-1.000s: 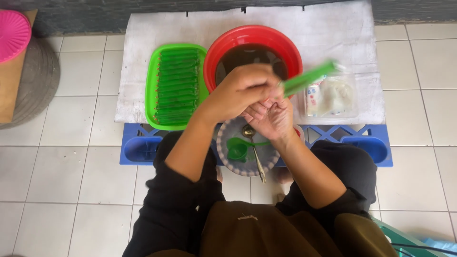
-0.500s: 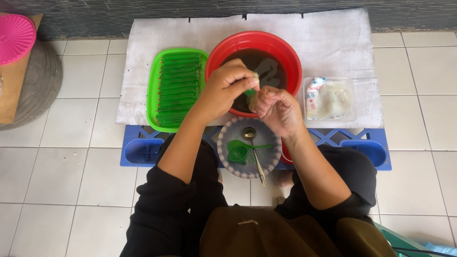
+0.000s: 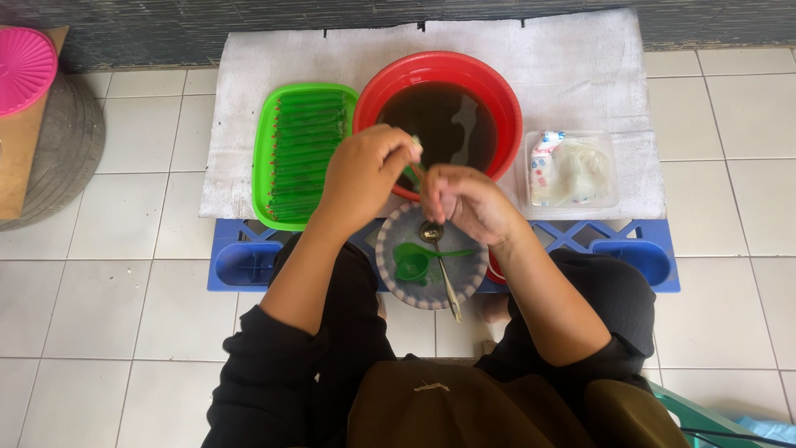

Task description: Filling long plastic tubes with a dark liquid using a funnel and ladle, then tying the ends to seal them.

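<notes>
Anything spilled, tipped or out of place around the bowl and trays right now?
Nothing stands out. The red bowl of dark liquid sits level with no spill on the white mat; green sticks lie in neat rows in the green tray; spoon rests on the plate.

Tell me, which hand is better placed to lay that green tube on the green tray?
Probably the left hand: it pinches the green tube and sits beside the green tray; the right hand is farther off.

Red basin (image 3: 497, 87), green tray (image 3: 264, 158), blue crate (image 3: 240, 261), pink lid (image 3: 23, 68).
</notes>
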